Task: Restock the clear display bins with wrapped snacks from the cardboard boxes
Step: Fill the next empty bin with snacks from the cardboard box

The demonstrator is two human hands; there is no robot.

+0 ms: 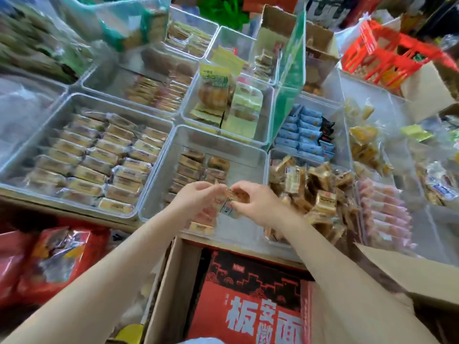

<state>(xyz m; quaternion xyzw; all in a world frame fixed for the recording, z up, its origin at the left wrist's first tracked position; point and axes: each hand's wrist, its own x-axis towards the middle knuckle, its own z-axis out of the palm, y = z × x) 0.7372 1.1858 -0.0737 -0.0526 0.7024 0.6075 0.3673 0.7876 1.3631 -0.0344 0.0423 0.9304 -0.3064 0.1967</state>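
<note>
Both hands meet over a half-filled clear bin (248, 155) in the middle of the display. My left hand (196, 197) and my right hand (258, 204) each pinch the same small stack of wrapped snacks (231, 202), held just above the bin's front. Rows of brown wrapped cakes (191, 167) lie at the bin's back left. Below my arms stands an open cardboard box (171, 281) holding a red and black printed package (248, 301).
A large bin of yellow wrapped cakes (94, 160) sits to the left. A heap of tan packets (313, 194) and pink packets (385, 212) fill bins on the right. Blue packets (305, 130) and a green divider (290, 78) stand behind. A red crate (387, 58) sits far right.
</note>
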